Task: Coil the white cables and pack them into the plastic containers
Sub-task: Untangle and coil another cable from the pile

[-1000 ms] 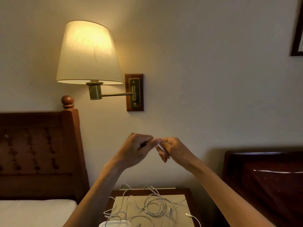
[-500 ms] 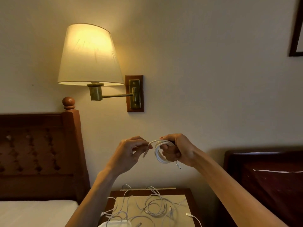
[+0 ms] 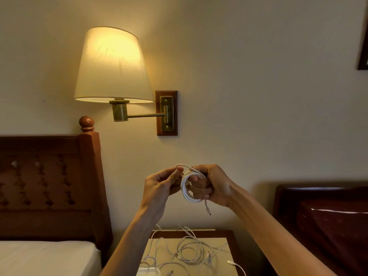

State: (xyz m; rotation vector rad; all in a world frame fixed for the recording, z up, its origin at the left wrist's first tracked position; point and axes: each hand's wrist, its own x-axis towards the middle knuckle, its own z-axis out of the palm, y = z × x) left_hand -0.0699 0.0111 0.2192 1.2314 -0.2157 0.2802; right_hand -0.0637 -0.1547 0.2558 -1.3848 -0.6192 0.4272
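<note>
A white cable (image 3: 187,193) is wound into a small coil, held up in front of the wall. My right hand (image 3: 212,186) grips the coil, its fingers curled through the loops. One plug end hangs down below that hand. My left hand (image 3: 162,185) pinches the cable's free strand where it arcs over the top of the coil. Several more white cables (image 3: 189,252) lie tangled on the nightstand (image 3: 231,236) below. A white plastic thing (image 3: 148,271) shows at the bottom edge; I cannot tell whether it is a container.
A lit wall lamp (image 3: 113,66) hangs above on a brass arm. A wooden headboard (image 3: 49,184) and white mattress (image 3: 45,257) stand to the left. A dark wooden bed frame (image 3: 322,220) is to the right. A picture frame corner (image 3: 363,46) is at top right.
The hands have come slightly apart and dropped lower. The cable, first hidden between the fingers, now shows as a coil in my right hand with a plug end dangling.
</note>
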